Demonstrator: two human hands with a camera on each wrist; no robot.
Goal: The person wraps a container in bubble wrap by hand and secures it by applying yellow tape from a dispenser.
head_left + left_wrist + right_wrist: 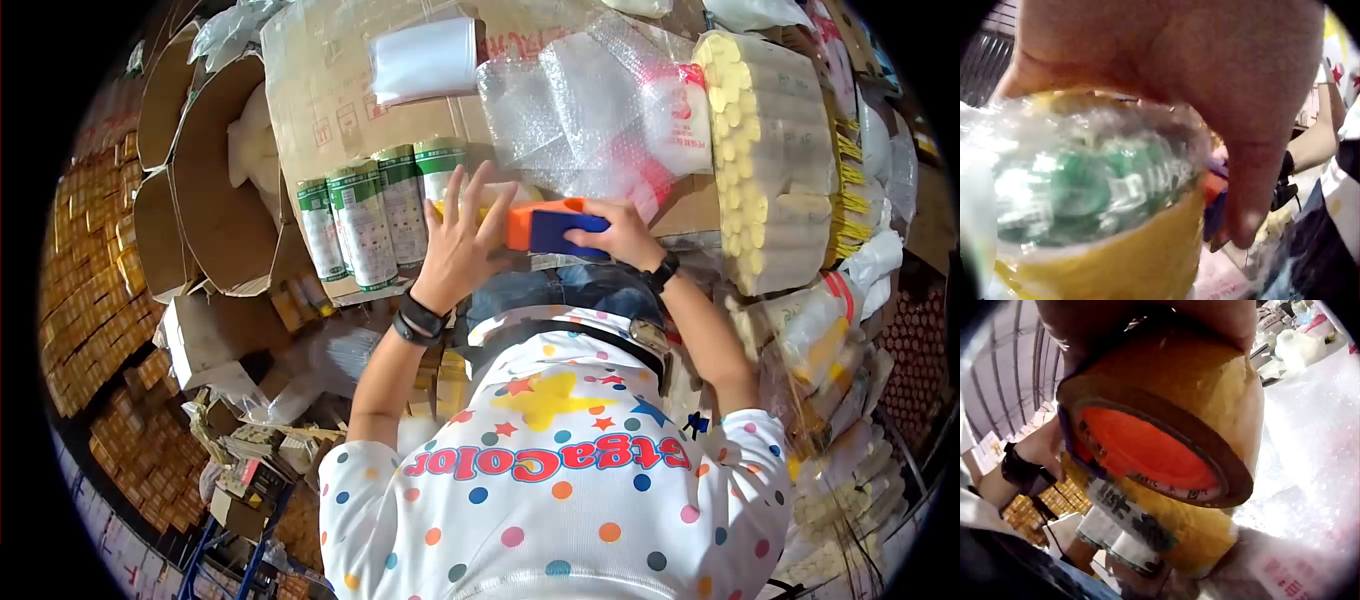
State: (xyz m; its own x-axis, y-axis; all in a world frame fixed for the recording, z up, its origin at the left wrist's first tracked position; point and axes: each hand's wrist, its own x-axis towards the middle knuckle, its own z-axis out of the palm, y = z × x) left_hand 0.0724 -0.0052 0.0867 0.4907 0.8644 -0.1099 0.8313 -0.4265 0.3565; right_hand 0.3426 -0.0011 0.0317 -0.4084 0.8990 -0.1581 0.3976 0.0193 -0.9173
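My right hand (625, 236) grips an orange and blue tape dispenser (556, 230), loaded with a wide roll of brown tape (1210, 394) in the right wrist view. Just below that roll is a yellow cylindrical package (1200, 534) with a dark-lettered label. Clear plastic covers its green-and-white end (1091, 181) in the left wrist view. My left hand (455, 250) is over the package with its fingers spread and fairly straight, the palm right at the plastic and the thumb pointing down beside it. In the head view the hands mostly hide the package.
Several green-and-white cylinders (362, 225) stand on cardboard (315, 80) at the left. Bubble wrap (570, 110) and a stack of white bags (425, 60) lie beyond the hands. A bundle of cream rolls (775, 170) is at the right, an open carton (215, 140) at the left.
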